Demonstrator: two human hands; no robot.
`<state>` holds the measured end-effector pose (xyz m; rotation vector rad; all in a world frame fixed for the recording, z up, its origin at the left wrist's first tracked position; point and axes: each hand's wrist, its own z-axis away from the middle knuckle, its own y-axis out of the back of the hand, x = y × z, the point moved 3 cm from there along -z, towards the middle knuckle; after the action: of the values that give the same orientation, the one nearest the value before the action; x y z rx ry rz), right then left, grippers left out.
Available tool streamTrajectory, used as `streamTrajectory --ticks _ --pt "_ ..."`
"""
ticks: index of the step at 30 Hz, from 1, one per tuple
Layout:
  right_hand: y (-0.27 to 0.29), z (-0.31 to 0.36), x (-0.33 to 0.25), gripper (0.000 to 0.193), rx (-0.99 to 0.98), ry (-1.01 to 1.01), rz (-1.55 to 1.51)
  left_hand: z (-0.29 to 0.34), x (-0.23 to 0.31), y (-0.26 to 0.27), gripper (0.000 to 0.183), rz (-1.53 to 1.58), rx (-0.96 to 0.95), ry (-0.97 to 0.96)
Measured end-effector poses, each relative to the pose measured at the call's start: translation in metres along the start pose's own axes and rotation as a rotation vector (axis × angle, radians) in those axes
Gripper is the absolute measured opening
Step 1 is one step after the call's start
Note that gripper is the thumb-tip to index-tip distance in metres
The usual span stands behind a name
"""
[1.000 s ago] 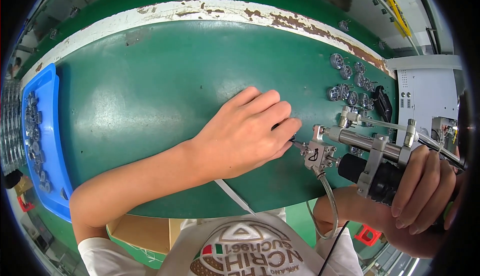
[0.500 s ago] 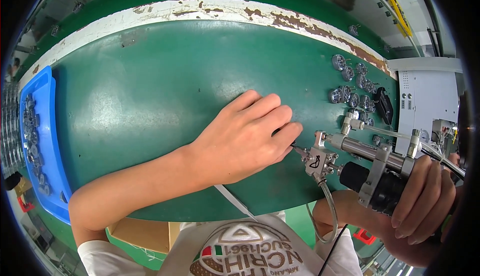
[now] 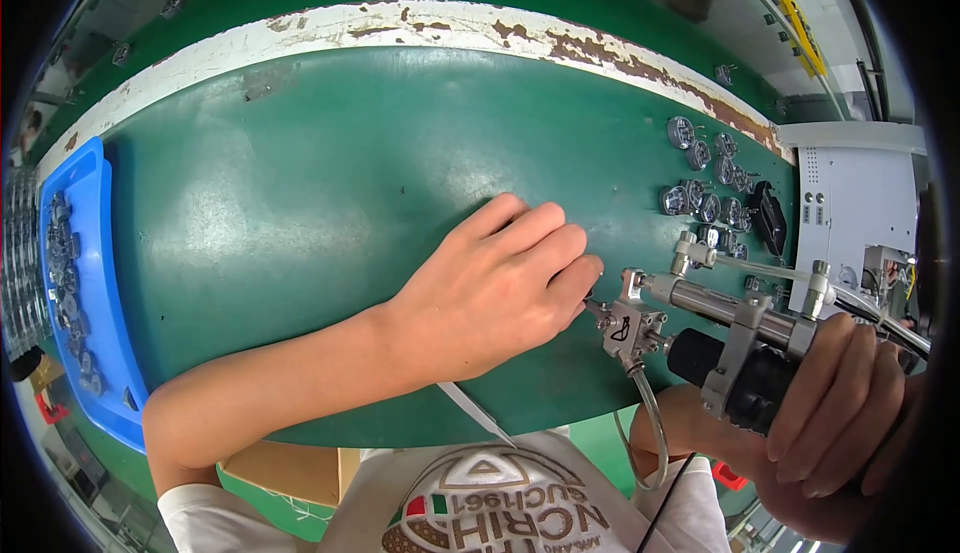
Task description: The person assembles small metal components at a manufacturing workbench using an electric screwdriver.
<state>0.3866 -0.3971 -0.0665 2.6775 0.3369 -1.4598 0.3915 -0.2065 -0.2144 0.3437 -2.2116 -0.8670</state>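
Worn: white shirt (image 3: pixel 385 473) | sleeves (image 3: pixel 208 518): short, white | chest emblem (image 3: pixel 495 513): brownish raised lettering, curved outline, triangle above | stripes (image 3: pixel 427 505): red, white, green

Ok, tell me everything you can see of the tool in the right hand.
The tool has a silvery, metal-looking cylinder beside a black cylindrical body, with a bracket joining them. At its front sits a boxy metal-looking block bearing a dark mark; a clear-looking tube curves down from the block. It is held aslant at the right of the green table, its front pointing toward the left hand. The right hand grips its rear. What its tip touches, if anything, is hidden.
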Motion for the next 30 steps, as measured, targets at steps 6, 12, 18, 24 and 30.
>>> streamTrajectory --ticks 6,12,18,24,30 --pt "-0.03 -0.02 0.006 0.027 -0.056 0.021 -0.038 -0.001 0.001 0.001 0.038 -0.009 0.007 0.008" --pt "0.033 -0.008 -0.036 0.024 0.083 0.229 -0.226 -0.001 0.003 0.043 0.025 -0.152 -0.189 0.052" --pt "0.042 0.0 -0.037 0.022 0.079 0.25 -0.245 0.061 0.014 0.187 0.032 -0.59 -0.01 0.536" --pt "0.043 -0.002 -0.031 0.025 0.043 0.26 -0.327 0.118 -0.003 0.27 0.033 -1.013 0.318 0.741" --pt "0.031 -0.008 -0.028 0.026 0.037 0.251 -0.281 -0.021 -0.083 0.156 0.025 -0.403 0.119 0.226"
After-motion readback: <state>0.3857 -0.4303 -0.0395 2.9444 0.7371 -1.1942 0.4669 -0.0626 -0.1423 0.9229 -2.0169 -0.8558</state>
